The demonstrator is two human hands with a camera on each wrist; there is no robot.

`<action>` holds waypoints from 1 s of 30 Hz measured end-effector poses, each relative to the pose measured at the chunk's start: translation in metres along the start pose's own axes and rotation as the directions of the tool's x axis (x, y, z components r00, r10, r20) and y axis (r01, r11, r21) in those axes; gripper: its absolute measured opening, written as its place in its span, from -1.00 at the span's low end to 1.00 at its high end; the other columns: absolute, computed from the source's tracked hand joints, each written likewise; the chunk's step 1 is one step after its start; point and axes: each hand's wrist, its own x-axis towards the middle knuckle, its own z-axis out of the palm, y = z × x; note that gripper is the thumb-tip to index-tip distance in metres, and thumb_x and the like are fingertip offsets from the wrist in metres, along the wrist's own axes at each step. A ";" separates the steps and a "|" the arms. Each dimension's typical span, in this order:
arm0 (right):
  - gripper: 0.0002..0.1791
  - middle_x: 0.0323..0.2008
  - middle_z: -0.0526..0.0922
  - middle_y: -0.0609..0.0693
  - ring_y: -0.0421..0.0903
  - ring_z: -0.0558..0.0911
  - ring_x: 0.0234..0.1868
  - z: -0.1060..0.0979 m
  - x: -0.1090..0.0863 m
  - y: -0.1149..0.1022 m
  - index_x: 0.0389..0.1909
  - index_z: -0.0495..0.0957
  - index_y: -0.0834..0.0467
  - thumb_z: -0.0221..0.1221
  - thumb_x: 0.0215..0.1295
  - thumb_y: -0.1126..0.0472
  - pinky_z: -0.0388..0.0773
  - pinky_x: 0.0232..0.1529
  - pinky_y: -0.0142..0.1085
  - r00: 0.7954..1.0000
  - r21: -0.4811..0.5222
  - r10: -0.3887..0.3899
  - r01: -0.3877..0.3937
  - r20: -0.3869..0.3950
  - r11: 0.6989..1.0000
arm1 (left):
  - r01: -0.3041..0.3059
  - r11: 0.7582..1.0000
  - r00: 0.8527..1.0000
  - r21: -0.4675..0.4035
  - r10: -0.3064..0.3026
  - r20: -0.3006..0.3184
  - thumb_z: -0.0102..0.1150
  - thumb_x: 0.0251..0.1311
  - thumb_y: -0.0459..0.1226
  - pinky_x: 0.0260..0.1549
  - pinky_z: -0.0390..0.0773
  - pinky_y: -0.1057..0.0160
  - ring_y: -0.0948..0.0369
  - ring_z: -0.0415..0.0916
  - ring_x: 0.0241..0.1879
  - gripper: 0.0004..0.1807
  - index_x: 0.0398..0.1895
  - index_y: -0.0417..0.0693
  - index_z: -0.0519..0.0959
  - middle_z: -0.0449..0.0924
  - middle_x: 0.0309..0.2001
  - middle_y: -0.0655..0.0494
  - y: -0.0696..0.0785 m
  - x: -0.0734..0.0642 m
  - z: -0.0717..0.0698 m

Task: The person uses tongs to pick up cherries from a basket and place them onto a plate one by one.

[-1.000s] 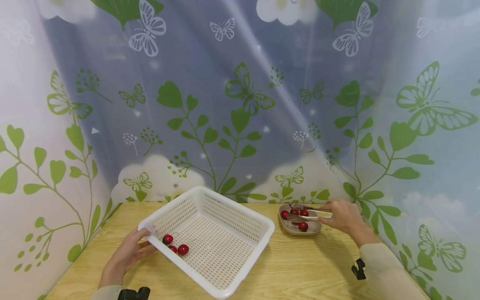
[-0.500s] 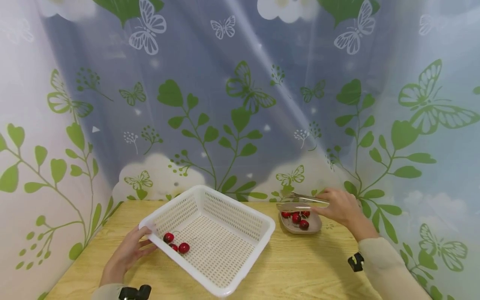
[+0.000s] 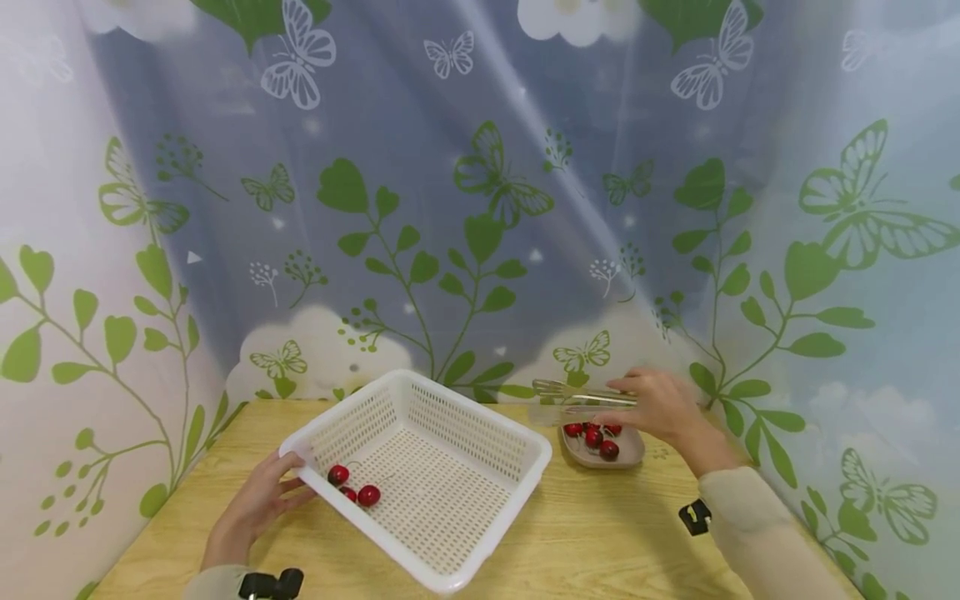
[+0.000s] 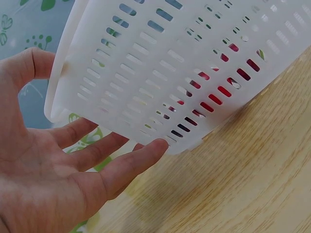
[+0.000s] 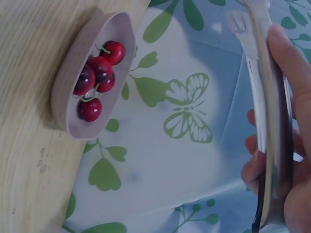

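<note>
My left hand [image 3: 251, 508] holds the left corner of a white plastic basket [image 3: 480, 414], thumb at the rim and fingers against the outside wall. In the left wrist view the slotted basket wall [image 4: 141, 63] tilts above the wood, with red showing through. Three cherries [image 3: 368, 496] lie inside near that corner. My right hand [image 3: 663, 408] grips metal tongs [image 3: 600, 395] with a fork-like end [image 5: 240, 26]; no cherry is seen between the arms, though the tips are blurred. Below them, a small beige bowl [image 3: 600, 461] holds several cherries [image 5: 99, 69].
The wooden table [image 3: 600, 533] ends at a curtain [image 3: 465, 275] printed with leaves and butterflies, which stands close behind the basket and bowl. Black wrist mounts [image 3: 270, 584] show at both sleeves.
The tongs have risen out of the bowl and moved left and up with my right hand. The cherries in the bowl have shifted. My left hand and the basket stay nearly still.
</note>
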 end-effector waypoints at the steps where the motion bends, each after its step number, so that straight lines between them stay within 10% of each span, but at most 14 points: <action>1: -0.37 -0.22 0.78 0.11 0.04 0.73 -0.33 -0.001 0.002 -0.002 -0.07 0.80 0.12 0.54 -0.09 -0.22 0.68 -0.41 -0.14 1.000 0.003 0.002 -0.002 0.018 1.000 | -0.001 1.000 1.000 0.001 0.001 0.001 -0.14 0.49 -0.20 0.09 0.70 0.12 0.00 0.44 0.15 -0.35 0.57 -0.22 0.08 0.30 0.34 -0.24 0.000 0.000 0.000; 17: -0.56 -0.35 0.76 0.00 -0.22 0.50 -0.56 -0.012 0.017 -0.023 -0.10 0.82 0.06 0.52 -0.02 -0.03 0.33 -0.66 -0.41 0.998 0.011 -0.031 0.031 0.045 0.999 | -0.004 1.000 1.000 0.008 0.004 -0.002 -0.15 0.49 -0.21 0.09 0.72 0.10 -0.02 0.46 0.16 -0.35 0.57 -0.23 0.07 0.28 0.38 -0.31 0.001 0.000 0.000; 25: -0.40 -0.07 0.80 0.19 0.12 0.78 -0.19 -0.014 0.029 -0.038 -0.01 0.79 0.03 0.53 -0.04 -0.21 0.76 -0.29 -0.04 0.998 0.012 -0.068 0.068 -0.001 0.998 | 0.006 1.000 1.000 0.006 -0.006 -0.001 -0.15 0.50 -0.21 0.10 0.71 0.09 0.01 0.47 0.14 -0.35 0.57 -0.22 0.07 0.30 0.36 -0.28 -0.001 0.003 -0.001; 30: -0.42 -0.17 0.80 0.02 -0.04 0.71 -0.32 -0.013 0.041 -0.051 -0.01 0.79 -0.04 0.54 -0.06 -0.23 0.60 -0.49 -0.28 0.994 0.007 -0.109 0.109 -0.015 0.994 | 0.005 1.000 1.000 0.011 -0.005 0.002 -0.14 0.50 -0.20 0.09 0.71 0.11 0.02 0.47 0.14 -0.35 0.58 -0.21 0.07 0.31 0.36 -0.27 0.000 0.002 -0.001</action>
